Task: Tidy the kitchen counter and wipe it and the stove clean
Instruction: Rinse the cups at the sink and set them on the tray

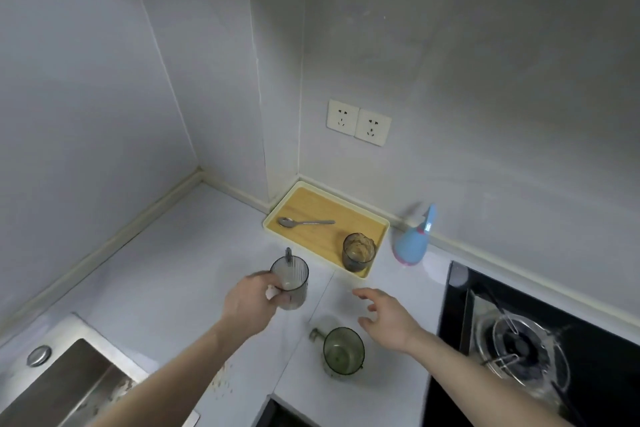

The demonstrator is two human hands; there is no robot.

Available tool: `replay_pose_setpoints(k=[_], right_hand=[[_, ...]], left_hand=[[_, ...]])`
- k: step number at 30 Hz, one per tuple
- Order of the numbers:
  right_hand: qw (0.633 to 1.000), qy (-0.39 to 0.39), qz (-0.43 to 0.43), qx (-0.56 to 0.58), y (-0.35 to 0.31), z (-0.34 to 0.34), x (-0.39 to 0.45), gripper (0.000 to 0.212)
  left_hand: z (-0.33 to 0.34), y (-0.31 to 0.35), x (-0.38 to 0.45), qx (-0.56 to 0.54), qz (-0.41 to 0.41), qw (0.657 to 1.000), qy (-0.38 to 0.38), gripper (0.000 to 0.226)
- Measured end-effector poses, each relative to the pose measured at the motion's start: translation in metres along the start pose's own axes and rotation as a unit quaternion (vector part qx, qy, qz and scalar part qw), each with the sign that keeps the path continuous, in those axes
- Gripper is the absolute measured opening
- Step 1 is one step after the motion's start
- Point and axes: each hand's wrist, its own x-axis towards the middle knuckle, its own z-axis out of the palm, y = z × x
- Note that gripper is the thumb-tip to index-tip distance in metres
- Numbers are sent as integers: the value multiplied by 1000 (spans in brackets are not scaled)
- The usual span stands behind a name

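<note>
My left hand (251,300) grips a clear ribbed glass (291,282) with a spoon handle sticking out of it, held just above the white counter (166,274). To its right, my right hand (388,319) hovers open over the counter, fingers spread. A green glass (343,352) stands on the counter below my right hand. In the back corner, a yellow tray (311,201) holds a metal spoon (304,222) and a brownish glass (358,251).
A blue spray bottle (412,243) stands by the wall right of the tray. The black gas stove (540,343) fills the right side, and a steel sink (69,378) sits at the lower left. Crumbs dot the counter near my left forearm. Two wall sockets (358,122) sit above the tray.
</note>
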Motion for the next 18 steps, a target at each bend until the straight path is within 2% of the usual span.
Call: replay_pose_setpoints(k=[4, 8, 14, 18], right_hand=[[1000, 7, 11, -25, 6, -12, -7, 57], [999, 18, 18, -24, 10, -15, -13, 55], [999, 24, 25, -29, 18, -11, -16, 54], [999, 18, 36, -33, 26, -4, -17, 55]], left_hand=[[-15, 32, 47, -28, 17, 999, 13, 8], [-8, 51, 92, -15, 22, 1000, -3, 27], [15, 77, 128, 6, -2, 1000, -20, 29], [34, 85, 143, -18, -31, 999, -13, 35]])
